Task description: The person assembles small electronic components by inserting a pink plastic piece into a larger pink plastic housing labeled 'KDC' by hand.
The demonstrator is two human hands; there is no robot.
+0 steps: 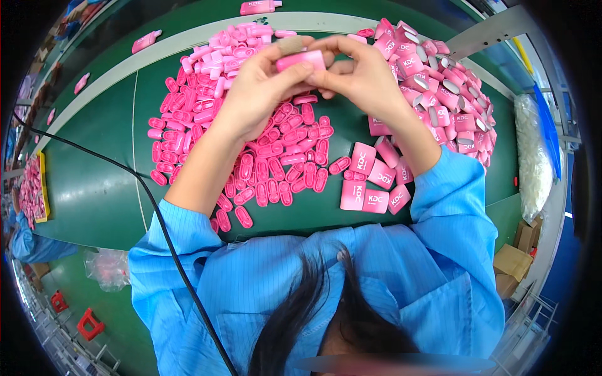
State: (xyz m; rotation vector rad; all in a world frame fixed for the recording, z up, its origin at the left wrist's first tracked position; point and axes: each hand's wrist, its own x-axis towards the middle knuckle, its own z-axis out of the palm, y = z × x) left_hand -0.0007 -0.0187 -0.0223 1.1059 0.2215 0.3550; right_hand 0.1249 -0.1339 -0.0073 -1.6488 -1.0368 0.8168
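Between both hands, above the far part of the table, is a small pink plastic casing [302, 61]. My left hand [266, 84] grips its left side, thumb in front, with a tan covering on one finger. My right hand [364, 75] pinches its right end with thumb and fingers. Below the hands spread many pink oval caps [274, 168] with hollow insides. Pink pieces with a narrow raised part [229, 56] are heaped behind my left hand. Pink printed shells [451, 94] form a big pile to the right, and several more shells [375, 200] lie nearer me.
Beyond the pale ledge, a green belt carries spaced pink devices [146, 41]. A black cable [157, 203] crosses on the left, near a yellow-edged tray [44, 188] of pink parts. A metal post [489, 32], a clear plastic bag [533, 160] and cardboard boxes [513, 260] stand right.
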